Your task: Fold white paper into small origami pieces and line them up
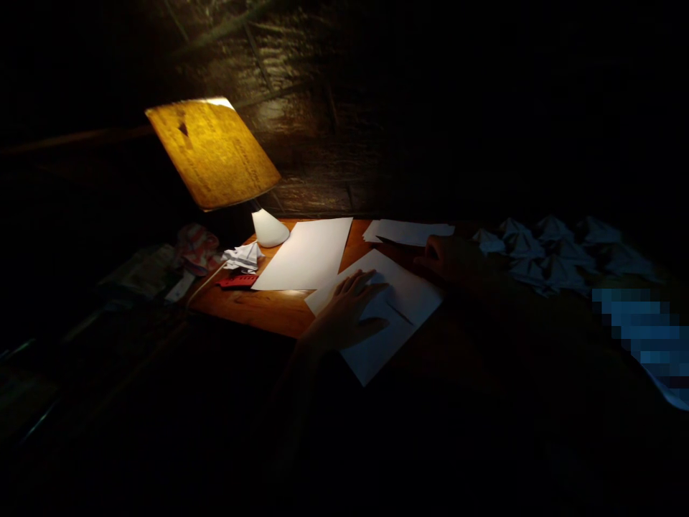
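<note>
My left hand lies flat with fingers spread on a white sheet of paper that rests at an angle on the wooden table. My right hand sits in shadow at the sheet's far right corner, fingers curled; whether it holds anything is hidden by the dark. A second white sheet lies just left of the first, under the lamp light.
A tilted yellow lamp shade on a white base lights the table's left part. A folded paper piece and a red object lie by it. More sheets sit behind; several folded paper shapes are piled right.
</note>
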`<state>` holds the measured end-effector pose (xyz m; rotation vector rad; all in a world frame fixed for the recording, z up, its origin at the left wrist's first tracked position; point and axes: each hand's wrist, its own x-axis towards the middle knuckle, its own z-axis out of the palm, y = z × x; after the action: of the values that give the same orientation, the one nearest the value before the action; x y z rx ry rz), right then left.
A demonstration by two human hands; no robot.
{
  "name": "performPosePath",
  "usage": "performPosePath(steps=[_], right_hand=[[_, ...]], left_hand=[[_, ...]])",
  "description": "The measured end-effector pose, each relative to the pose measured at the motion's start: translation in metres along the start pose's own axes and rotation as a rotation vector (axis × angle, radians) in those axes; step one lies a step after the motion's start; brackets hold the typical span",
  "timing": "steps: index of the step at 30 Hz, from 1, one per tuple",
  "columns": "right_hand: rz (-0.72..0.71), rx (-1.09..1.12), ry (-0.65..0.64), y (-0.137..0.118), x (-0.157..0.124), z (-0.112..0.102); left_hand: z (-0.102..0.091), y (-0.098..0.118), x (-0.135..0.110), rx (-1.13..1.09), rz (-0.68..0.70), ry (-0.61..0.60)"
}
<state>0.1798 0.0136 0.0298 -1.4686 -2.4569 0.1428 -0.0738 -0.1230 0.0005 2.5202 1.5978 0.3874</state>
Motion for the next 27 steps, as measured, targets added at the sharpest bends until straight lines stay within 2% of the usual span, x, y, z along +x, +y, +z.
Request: performPosePath(steps=[5, 8, 13, 18, 23, 27], right_hand=[[0.017, -0.017, 0.224, 0.013, 0.003, -0.001], [0.095, -0.044, 0.293, 0.020, 0.015, 0.006], [0.085, -0.074, 0.245, 0.017, 0.047, 0.020], [0.084, 0.006, 0.200, 0.015, 0.073, 0.036], [0.106, 0.018, 0.138, 0.027, 0.083, 0.046], [0.100, 0.062, 0.141, 0.034, 0.085, 0.050]], left_hand=[[0.000, 0.004, 0.001, 0.013, -0.011, 0.001], [0.000, 0.005, 0.002, 0.029, -0.016, -0.021], [0.001, 0.004, 0.000, 0.026, -0.002, -0.005], [0.000, 0.006, 0.000, 0.012, -0.014, -0.029], [-0.001, 0.006, -0.001, 0.011, -0.014, -0.033], [0.003, 0.008, 0.001, 0.001, -0.020, -0.036]])
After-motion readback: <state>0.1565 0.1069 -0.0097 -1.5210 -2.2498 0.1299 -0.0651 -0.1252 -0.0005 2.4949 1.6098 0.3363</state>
